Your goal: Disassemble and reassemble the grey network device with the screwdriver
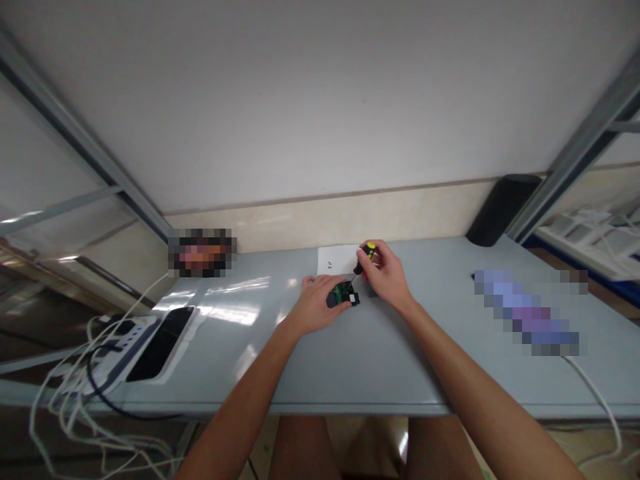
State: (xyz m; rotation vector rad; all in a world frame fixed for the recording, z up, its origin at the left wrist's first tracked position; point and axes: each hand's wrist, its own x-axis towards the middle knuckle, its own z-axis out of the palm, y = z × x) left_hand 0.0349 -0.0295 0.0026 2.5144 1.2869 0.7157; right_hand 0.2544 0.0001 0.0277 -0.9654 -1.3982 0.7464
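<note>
Curled round the handle, the fingers and thumb of the right hand (386, 272) pinch a black-and-yellow screwdriver (369, 251), whose thin shaft slants down and leftward to a small dark device (344, 294) with green circuit board showing. Whether the tip touches it is too small to tell. Thumb on the near side and fingers on the far side, the left hand (318, 305) clasps that device from its left end; a small white patch shows at the other end. Both hands work about midway between the side edges of the desk (350, 373), toward its back edge; I cannot tell if the device rests on the surface or is held just above it.

Just beyond the device, a white sheet (330, 253) lies at the back edge, a few tiny dark pieces (329, 265) on it. Near the front-left corner lies a dark-screened phone (163, 343), with a power strip (131, 341) just beside it along the left edge and pale cables (70, 410) hanging over. One pixelated object (203, 253) sits at the back-left corner, another (525, 311) near the right edge. At the back-right corner a black cylinder (501, 212) stands tilted
</note>
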